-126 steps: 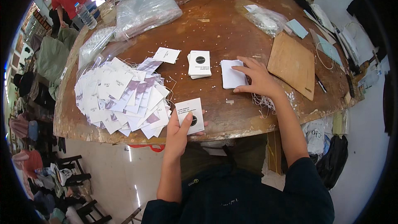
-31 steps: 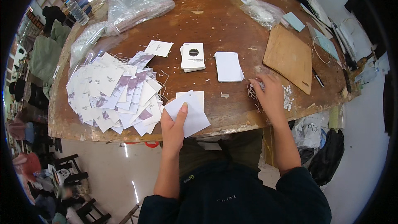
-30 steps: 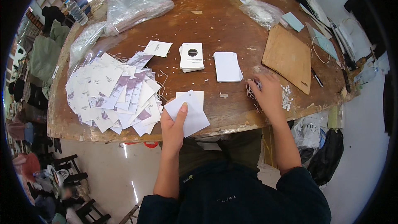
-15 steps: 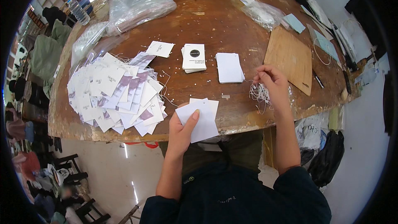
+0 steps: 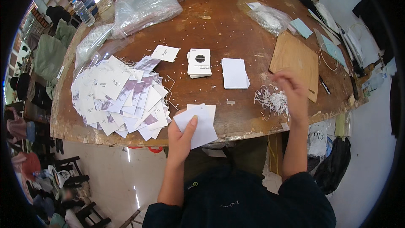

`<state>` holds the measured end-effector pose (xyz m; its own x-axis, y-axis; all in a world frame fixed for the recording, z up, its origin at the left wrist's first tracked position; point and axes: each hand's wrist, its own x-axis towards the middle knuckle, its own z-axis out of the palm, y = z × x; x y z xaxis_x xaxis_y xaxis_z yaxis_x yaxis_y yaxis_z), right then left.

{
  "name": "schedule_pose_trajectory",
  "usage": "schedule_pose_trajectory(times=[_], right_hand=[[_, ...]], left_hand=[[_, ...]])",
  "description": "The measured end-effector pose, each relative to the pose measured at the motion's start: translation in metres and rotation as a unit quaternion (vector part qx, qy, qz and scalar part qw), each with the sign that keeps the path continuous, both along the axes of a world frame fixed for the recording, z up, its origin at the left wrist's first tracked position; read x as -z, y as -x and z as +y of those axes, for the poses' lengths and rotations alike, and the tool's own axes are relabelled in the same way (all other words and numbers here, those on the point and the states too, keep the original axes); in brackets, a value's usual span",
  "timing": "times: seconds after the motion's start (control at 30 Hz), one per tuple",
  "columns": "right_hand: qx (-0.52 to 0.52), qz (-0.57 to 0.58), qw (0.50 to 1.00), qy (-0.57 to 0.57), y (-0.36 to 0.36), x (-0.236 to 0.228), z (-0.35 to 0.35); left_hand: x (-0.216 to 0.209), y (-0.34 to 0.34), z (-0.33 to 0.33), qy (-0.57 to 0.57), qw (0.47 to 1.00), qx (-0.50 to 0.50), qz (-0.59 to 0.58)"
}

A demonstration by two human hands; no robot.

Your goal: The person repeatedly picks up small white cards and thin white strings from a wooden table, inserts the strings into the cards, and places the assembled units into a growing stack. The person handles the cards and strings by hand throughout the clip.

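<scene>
Near the table's front edge, my left hand (image 5: 179, 140) is closed on white paper tags (image 5: 197, 127), thumb on top. The front tag is plain with a small hole near its upper edge; another fans out behind it. My right hand (image 5: 293, 93) is raised over the right side of the table, beside a tangle of white strings (image 5: 271, 102). Its fingers are smeared by motion, so I cannot make out whether they hold anything. Between the hands lie a stack of blank white tags (image 5: 235, 74) and a stack of printed tags (image 5: 199, 64) bearing a black circle.
A large heap of printed tags with strings (image 5: 116, 95) spreads at the left. Behind it lie clear plastic bags (image 5: 145, 6) and a bottle (image 5: 83, 13). At the right are a wooden board (image 5: 294, 63), a pen (image 5: 324, 85) and another plastic bag (image 5: 270, 19). Small white bits dot the tabletop.
My right hand has moved to the right and slightly down, beside the string tangle. My left hand, with the tags, has shifted a little left and down.
</scene>
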<state>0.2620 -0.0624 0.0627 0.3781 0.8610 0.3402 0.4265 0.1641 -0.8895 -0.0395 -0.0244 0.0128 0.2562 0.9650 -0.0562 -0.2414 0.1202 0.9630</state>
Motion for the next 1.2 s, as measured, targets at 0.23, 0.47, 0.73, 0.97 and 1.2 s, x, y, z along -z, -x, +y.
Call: schedule_pose_trajectory(times=[0.23, 0.47, 0.73, 0.97, 1.2], right_hand=[[0.087, 0.061, 0.984, -0.145, 0.022, -0.023, -0.015], [-0.024, 0.107, 0.993, 0.035, 0.087, -0.009, -0.008], [-0.027, -0.129, 0.988, -0.074, 0.141, 0.019, 0.009], [-0.014, -0.108, 0.993, -0.053, 0.153, 0.027, 0.014], [0.015, -0.041, 0.996, -0.077, 0.167, 0.033, 0.015]], left_hand=[[-0.004, -0.008, 0.006, -0.016, 0.999, 0.017, 0.026], [-0.005, -0.016, 0.004, -0.045, 0.998, 0.012, 0.038], [-0.003, -0.017, 0.000, -0.117, 0.991, -0.006, 0.071], [0.000, -0.016, -0.006, -0.241, 0.949, -0.055, 0.197], [0.006, -0.018, -0.003, -0.399, 0.861, -0.104, 0.297]])
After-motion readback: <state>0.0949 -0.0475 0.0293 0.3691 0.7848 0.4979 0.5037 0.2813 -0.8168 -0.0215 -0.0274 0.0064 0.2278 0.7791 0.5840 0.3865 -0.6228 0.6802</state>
